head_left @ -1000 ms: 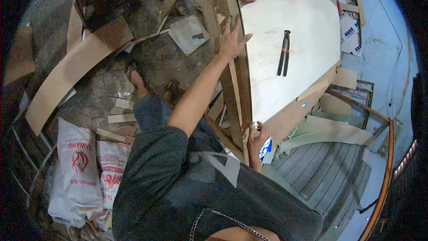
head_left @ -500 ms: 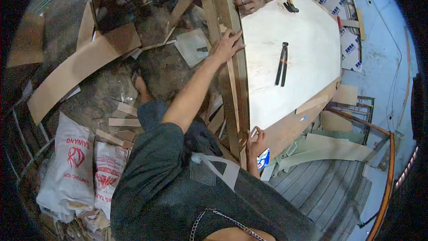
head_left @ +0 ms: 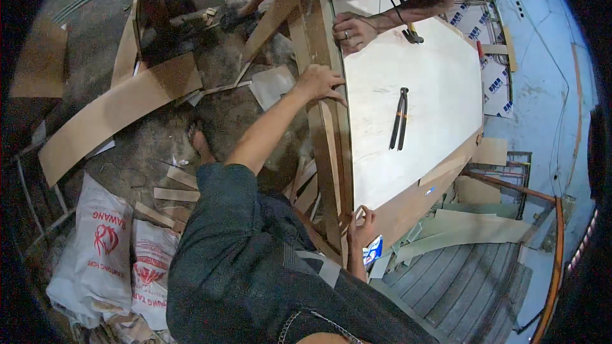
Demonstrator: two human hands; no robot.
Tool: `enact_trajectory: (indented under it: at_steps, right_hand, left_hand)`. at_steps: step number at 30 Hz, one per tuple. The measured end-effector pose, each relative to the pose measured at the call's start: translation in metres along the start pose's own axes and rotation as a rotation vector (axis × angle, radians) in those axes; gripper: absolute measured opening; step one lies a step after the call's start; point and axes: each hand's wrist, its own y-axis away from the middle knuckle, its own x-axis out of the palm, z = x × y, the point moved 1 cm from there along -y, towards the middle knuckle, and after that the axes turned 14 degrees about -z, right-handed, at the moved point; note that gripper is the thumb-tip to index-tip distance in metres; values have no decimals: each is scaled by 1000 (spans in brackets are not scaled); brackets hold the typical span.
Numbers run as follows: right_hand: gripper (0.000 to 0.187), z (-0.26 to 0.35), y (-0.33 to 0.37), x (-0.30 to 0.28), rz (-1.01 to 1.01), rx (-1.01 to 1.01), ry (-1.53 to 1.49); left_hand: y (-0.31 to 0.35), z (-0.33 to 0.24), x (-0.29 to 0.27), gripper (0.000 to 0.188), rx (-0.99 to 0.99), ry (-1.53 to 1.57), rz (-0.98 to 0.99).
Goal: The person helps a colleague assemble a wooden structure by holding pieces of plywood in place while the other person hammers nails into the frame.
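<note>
A large white panel (head_left: 421, 89) lies in front of me, with a brown wooden edge strip (head_left: 341, 153) along its left side. My left hand (head_left: 320, 83) rests over this edge, fingers and thumb apart. At the panel's near corner is my right hand (head_left: 362, 228), its fingers curled and thumb bent in; what they grip is unclear. Black-handled pincers (head_left: 399, 121) lie on the panel, touched by nobody. Farther along the edge, a co-worker's hand (head_left: 355, 32) with a ring presses down. A hammer (head_left: 412, 33) with a yellow handle is by that person's forearm.
Curved brown board (head_left: 121, 111) and wood offcuts (head_left: 175, 195) litter the floor at left. White sacks (head_left: 105, 242) stand at lower left. A blue-and-white packet (head_left: 373, 250) is beside my right wrist. Grey corrugated sheeting (head_left: 465, 274) lies at lower right, near a blue wall (head_left: 542, 76).
The view has shifted, so the panel and pincers appear lower. My left hand's fingers have spread along the edge. My right hand keeps to the near corner.
</note>
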Motion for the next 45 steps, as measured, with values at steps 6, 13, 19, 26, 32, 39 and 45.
enact_trajectory:
  at_steps: [6, 13, 19, 26, 32, 39, 45]
  right_hand:
    - [39, 72, -71, 12, -33, -135, -128]
    - [30, 118, -112, 34, -1, -280, 31]
    - [65, 129, -73, 47, 96, -153, 258]
    - [56, 154, -81, 49, 129, -11, 387]
    - [70, 167, -76, 64, 193, 293, 410]
    - [70, 156, -59, 76, 65, 556, 284]
    - [63, 167, -65, 108, -319, 446, 239]
  left_hand:
    - [-5, -4, -3, 60, 66, 106, -106]
    - [-1, 0, -1, 60, 182, 90, -185]
    - [-5, 6, -1, 57, 236, 89, -122]
    - [-14, 17, 3, 54, 389, 96, -139]
    - [-19, 23, 3, 50, 479, 95, -3]
    - [-28, 16, -5, 46, 527, 126, 105]
    - [-29, 16, -6, 44, 531, 170, 84]
